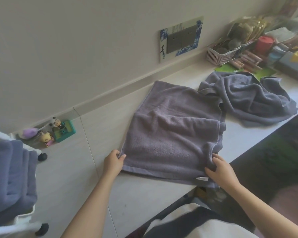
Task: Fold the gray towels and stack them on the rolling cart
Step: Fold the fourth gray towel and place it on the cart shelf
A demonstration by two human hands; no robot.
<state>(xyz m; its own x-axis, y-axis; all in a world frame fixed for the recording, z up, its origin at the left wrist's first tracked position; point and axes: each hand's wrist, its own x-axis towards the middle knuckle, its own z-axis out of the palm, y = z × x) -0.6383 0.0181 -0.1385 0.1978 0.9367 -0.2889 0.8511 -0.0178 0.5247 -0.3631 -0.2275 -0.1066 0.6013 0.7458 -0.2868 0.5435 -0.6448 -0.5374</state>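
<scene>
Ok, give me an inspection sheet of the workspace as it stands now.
Surface: pale counter against the wall.
Job's things: half-folded towel flat on the counter; crumpled towel beside it; folded towels on the cart.
Clutter: toys, pink basket, red cup, jars.
Hands: left hand and right hand each pinch a near corner.
Cables: nothing seen.
Surroundings: wall socket.

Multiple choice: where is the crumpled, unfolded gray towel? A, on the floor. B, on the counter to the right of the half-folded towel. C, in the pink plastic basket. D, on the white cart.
B: the crumpled gray towel lies on the counter right of the half-folded gray towel.
</scene>
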